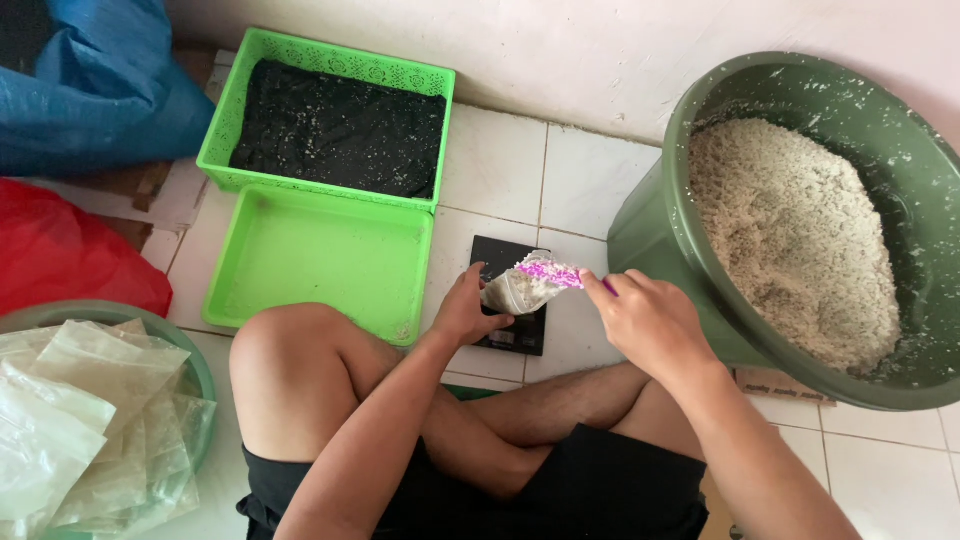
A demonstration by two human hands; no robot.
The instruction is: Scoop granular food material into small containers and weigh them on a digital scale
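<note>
Left hand (463, 310) gripped bag (522, 288) over scale (512, 295) | right hand (645, 318) pinched pink scoop (550, 273) | risk: bag tilted, grain could spill onto floor tiles (500, 165).

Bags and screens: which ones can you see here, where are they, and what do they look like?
Small clear bag: held over the scale by both hands, filled with pale grain, pink at its top.
Kitchen scale: on the tiled floor before the knees, flat, black; screen hidden.
Empty clear bags: lower left, heaped in a green bowl.
</note>
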